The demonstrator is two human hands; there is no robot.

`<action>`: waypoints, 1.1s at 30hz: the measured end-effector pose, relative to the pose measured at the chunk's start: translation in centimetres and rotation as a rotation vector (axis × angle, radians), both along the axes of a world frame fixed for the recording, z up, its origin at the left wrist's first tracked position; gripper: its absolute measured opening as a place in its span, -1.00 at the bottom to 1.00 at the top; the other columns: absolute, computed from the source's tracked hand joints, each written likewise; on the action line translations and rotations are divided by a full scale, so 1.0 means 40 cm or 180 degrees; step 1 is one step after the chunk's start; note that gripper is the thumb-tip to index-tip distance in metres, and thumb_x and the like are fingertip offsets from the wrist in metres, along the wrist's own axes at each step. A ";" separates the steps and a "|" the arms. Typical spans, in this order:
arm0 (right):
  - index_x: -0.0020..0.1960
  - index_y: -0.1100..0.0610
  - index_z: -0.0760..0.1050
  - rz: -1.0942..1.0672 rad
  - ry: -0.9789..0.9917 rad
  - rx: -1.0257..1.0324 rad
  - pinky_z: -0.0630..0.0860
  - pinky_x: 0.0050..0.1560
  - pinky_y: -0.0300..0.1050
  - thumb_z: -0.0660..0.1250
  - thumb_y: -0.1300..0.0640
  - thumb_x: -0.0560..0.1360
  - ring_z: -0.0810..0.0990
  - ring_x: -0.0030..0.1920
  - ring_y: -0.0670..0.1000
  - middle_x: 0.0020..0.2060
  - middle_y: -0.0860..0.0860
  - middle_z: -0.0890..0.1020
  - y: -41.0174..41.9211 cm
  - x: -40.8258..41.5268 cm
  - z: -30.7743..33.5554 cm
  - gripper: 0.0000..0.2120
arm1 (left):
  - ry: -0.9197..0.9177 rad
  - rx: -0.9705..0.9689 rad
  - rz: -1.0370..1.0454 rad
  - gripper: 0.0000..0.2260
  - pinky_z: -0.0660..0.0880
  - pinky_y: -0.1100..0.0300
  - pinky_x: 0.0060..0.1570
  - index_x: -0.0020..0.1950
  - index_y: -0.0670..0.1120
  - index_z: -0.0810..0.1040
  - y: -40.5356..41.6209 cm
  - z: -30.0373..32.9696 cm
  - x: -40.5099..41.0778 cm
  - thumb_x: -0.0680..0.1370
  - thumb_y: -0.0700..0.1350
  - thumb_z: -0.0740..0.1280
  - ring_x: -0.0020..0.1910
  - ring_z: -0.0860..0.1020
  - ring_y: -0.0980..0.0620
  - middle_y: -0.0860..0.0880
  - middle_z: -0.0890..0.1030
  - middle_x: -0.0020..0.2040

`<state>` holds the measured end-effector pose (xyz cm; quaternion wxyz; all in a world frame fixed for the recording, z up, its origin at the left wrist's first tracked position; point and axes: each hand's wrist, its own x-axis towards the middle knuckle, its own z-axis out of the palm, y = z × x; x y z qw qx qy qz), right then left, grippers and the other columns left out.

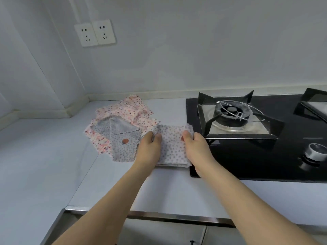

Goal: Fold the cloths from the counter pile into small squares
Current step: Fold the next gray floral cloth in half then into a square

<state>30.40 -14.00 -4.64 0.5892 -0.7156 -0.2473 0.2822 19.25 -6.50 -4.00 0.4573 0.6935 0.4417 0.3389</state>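
Both forearms reach out over the counter [44,174]. Left hand [150,147] and right hand [195,147] each pinch a far corner of the grey dotted cloth [172,146], thumbs on top, beside the stove [247,138]. Match corners before pressing; keep edges flush and smooth the layers flat before the next fold. Unfolded cloths, one grey [122,138] and some pink [127,110], wait in the pile just left.

My single head-worn wide-angle camera looks forward and down over the table [53,156], close above my outstretched forearms, facing the back wall [194,50]; the hob [247,156] fills the frame's right side.
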 end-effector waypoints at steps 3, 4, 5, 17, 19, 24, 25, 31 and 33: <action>0.08 0.13 0.41 -0.0139 0.0274 0.0009 0.59 0.00 0.03 0.13 -0.08 0.62 0.59 -0.02 0.04 0.00 0.08 0.58 -0.008 0.039 0.086 -0.72 | -0.0070 -0.0056 0.0004 -0.70 0.21 0.27 -0.43 -0.25 -0.08 0.20 -0.001 0.095 0.052 0.65 -0.09 0.16 -0.37 0.22 0.05 0.00 0.24 -0.33; 0.09 0.14 0.41 -0.0203 0.0352 0.0025 0.59 -0.02 0.02 0.14 -0.08 0.62 0.60 -0.02 0.04 0.00 0.08 0.58 -0.019 0.056 0.127 -0.72 | -0.0041 -0.0037 -0.0057 -0.71 0.21 0.24 -0.40 -0.25 -0.08 0.21 -0.011 0.140 0.073 0.66 -0.09 0.15 -0.37 0.23 0.06 0.00 0.25 -0.33; 0.08 0.14 0.41 -0.0298 0.0390 0.0047 0.59 -0.02 0.03 0.14 -0.08 0.62 0.60 -0.01 0.05 0.00 0.09 0.58 -0.036 0.071 0.172 -0.72 | 0.0011 -0.0020 -0.0119 -0.72 0.21 0.21 -0.37 -0.24 -0.08 0.23 -0.025 0.187 0.093 0.66 -0.08 0.15 -0.36 0.24 0.07 0.00 0.27 -0.32; 0.04 0.15 0.41 -0.1086 0.0022 -0.0005 0.43 -0.22 -0.17 0.05 -0.09 0.64 0.53 -0.10 -0.03 -0.09 0.03 0.53 -0.355 0.338 0.571 -0.68 | 0.0124 -0.0244 -0.0935 -0.73 0.26 0.19 -0.33 -0.21 -0.06 0.25 -0.302 0.575 0.399 0.67 -0.03 0.09 -0.36 0.26 0.07 0.03 0.29 -0.34; 0.06 0.16 0.41 -0.1132 -0.0055 -0.0011 0.38 -0.26 -0.19 0.05 -0.07 0.65 0.51 -0.12 -0.06 -0.08 0.03 0.53 -0.423 0.408 0.602 -0.68 | 0.0142 -0.0140 -0.1004 -0.73 0.21 0.25 -0.41 -0.20 -0.07 0.24 -0.368 0.613 0.471 0.67 -0.04 0.09 -0.41 0.21 0.09 0.03 0.25 -0.36; 0.08 0.14 0.37 -0.1302 -0.0307 -0.0010 0.37 -0.26 -0.21 0.04 -0.05 0.65 0.47 -0.16 -0.10 -0.13 -0.04 0.50 -0.613 0.617 0.694 -0.72 | -0.0047 -0.0119 -0.1138 -0.79 0.21 0.24 -0.42 -0.08 -0.13 0.32 -0.554 0.685 0.691 0.68 -0.06 0.07 -0.40 0.22 0.09 0.00 0.27 -0.33; 0.09 0.13 0.37 -0.1330 -0.0317 -0.0022 0.43 -0.23 -0.18 0.04 -0.06 0.65 0.49 -0.15 -0.09 -0.11 -0.03 0.51 -0.648 0.662 0.707 -0.72 | -0.0056 -0.0140 -0.1152 -0.79 0.23 0.21 -0.39 -0.05 -0.14 0.34 -0.589 0.697 0.736 0.68 -0.05 0.07 -0.38 0.24 0.08 -0.01 0.29 -0.31; 0.15 0.17 0.40 -0.1388 -0.0237 -0.0041 0.46 -0.28 -0.18 0.06 -0.07 0.65 0.53 -0.14 -0.07 -0.04 0.04 0.55 -0.781 0.888 0.733 -0.67 | -0.0092 -0.0104 -0.1272 -0.75 0.30 0.17 -0.31 0.01 -0.19 0.37 -0.717 0.746 0.957 0.69 -0.04 0.06 -0.31 0.33 0.05 -0.05 0.36 -0.26; 0.12 0.17 0.40 -0.1429 -0.0256 -0.0016 0.37 -0.33 -0.22 0.06 -0.04 0.65 0.50 -0.16 -0.10 -0.11 -0.01 0.52 -0.802 0.952 0.731 -0.71 | -0.0086 -0.0124 -0.1308 -0.73 0.33 0.13 -0.27 0.05 -0.22 0.38 -0.730 0.740 1.027 0.69 -0.02 0.06 -0.26 0.35 0.03 -0.07 0.38 -0.22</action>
